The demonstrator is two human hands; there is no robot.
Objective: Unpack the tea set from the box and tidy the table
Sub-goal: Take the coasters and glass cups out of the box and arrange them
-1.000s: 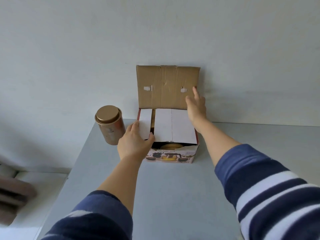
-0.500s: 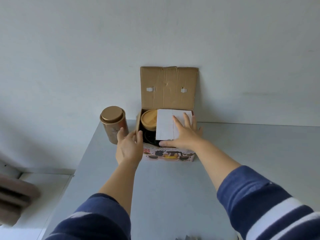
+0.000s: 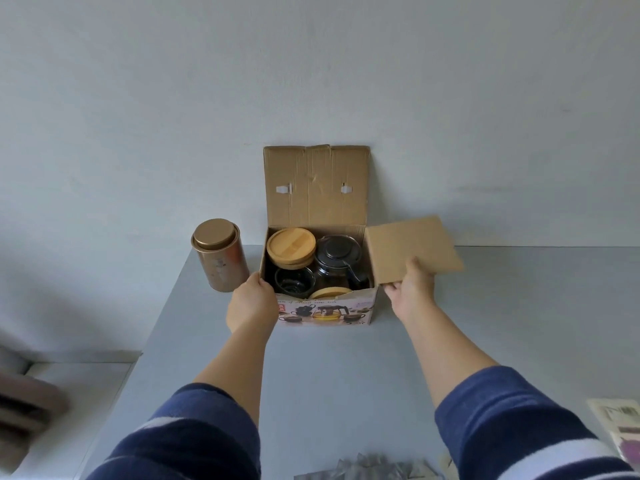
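Matt cardboard box [image 3: 325, 311]; glossy metal tin [image 3: 220, 259]; smooth wooden lid [image 3: 291, 246].

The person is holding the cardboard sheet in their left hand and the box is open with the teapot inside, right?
Not quite. The head view shows the cardboard sheet in the right hand, not the left. The left hand rests on the near left corner of the box. The rest is right: the box is open, with the teapot inside.
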